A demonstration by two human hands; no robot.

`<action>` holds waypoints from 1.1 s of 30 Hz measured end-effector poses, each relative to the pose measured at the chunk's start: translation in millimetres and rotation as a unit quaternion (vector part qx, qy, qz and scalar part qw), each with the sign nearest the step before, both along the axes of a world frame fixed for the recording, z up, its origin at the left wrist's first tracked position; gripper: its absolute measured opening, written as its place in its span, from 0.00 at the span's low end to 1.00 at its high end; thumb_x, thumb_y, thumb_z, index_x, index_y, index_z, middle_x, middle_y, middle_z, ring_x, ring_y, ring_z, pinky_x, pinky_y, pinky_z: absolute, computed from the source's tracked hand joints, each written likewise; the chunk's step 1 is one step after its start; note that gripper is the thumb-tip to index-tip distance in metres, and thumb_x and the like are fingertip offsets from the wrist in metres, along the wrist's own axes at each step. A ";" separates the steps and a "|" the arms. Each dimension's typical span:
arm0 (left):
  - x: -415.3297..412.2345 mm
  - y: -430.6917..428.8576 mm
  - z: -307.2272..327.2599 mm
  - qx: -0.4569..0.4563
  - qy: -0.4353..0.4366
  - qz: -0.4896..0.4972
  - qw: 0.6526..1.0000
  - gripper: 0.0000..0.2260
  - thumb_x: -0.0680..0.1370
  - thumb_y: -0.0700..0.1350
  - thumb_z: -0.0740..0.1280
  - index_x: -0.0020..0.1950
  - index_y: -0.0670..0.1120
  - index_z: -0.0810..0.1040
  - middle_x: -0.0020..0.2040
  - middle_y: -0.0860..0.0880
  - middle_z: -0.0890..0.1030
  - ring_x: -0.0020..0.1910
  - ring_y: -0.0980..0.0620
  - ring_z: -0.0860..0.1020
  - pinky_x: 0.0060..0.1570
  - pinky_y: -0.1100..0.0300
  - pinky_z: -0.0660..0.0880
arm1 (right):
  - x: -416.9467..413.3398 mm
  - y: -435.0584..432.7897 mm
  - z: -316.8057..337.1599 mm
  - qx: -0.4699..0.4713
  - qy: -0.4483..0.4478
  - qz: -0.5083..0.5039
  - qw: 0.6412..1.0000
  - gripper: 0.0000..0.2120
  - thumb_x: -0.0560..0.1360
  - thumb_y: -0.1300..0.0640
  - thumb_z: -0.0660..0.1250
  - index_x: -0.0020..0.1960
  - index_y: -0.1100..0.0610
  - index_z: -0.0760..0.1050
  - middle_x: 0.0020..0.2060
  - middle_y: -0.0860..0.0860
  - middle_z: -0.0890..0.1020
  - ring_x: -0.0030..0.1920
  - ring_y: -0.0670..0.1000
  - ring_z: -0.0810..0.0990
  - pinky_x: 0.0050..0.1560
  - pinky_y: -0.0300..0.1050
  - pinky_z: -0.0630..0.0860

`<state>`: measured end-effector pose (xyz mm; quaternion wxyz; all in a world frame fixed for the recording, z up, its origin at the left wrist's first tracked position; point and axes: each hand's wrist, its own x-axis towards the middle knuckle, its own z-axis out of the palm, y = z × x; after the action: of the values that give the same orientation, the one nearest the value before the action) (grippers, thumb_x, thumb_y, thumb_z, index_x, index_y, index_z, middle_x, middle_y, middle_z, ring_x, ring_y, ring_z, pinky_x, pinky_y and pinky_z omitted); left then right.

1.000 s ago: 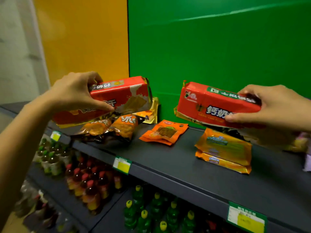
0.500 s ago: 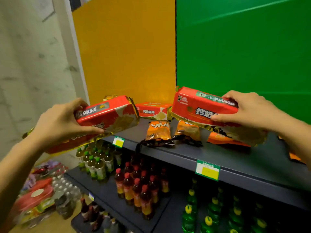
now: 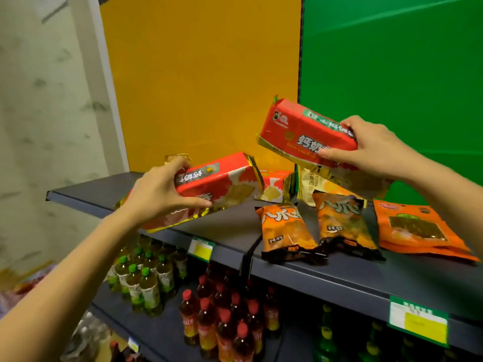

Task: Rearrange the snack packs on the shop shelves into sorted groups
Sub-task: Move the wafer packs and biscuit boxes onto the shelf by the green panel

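On the shelf (image 3: 227,226) top, left end, the left hand (image 3: 159,194) grips a red pack (image 3: 222,184), lowering it beside a third red pack (image 3: 274,186) by the back wall. Right of that, the right hand (image 3: 376,150) holds another red one (image 3: 300,131) aloft, above the orange bags (image 3: 285,231). I'd judge the reds are being grouped; next, seat each flat alongside the third.

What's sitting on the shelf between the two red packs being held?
In the head view, a third red pack lies at the back of the shelf, between the left-hand pack and the right-hand pack.
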<state>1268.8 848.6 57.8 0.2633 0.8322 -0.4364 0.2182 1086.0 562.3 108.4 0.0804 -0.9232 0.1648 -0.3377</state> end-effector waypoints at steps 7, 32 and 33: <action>66.0 -48.0 -3.3 0.088 -0.040 -0.057 0.994 0.45 0.52 0.81 0.56 0.57 0.49 0.69 0.53 0.49 0.81 0.46 0.51 0.79 0.43 0.51 0.78 | 76.1 0.4 10.0 -0.005 -0.020 0.019 1.000 0.32 0.69 0.41 0.68 0.64 0.60 0.67 0.51 0.55 0.76 0.47 0.53 0.74 0.46 0.44 0.71; 160.2 -107.3 -36.3 0.221 -0.042 -0.241 0.944 0.35 0.62 0.69 0.68 0.62 0.52 0.68 0.63 0.53 0.77 0.58 0.53 0.76 0.56 0.55 0.75 | 199.1 26.8 -24.6 0.077 0.126 -0.048 0.988 0.30 0.70 0.45 0.69 0.65 0.58 0.64 0.50 0.49 0.72 0.47 0.47 0.75 0.37 0.31 0.70; 161.9 -108.1 -36.9 0.219 -0.045 -0.245 0.943 0.35 0.62 0.69 0.68 0.63 0.52 0.68 0.63 0.53 0.76 0.59 0.53 0.76 0.57 0.55 0.74 | 202.3 27.4 -27.1 0.079 0.138 -0.052 0.986 0.30 0.70 0.45 0.69 0.65 0.58 0.64 0.50 0.49 0.72 0.47 0.47 0.74 0.36 0.31 0.69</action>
<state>1430.7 740.5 20.9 0.1001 0.7262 -0.6751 0.0831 1288.3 589.7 81.3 0.1117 -0.9419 0.2480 -0.1969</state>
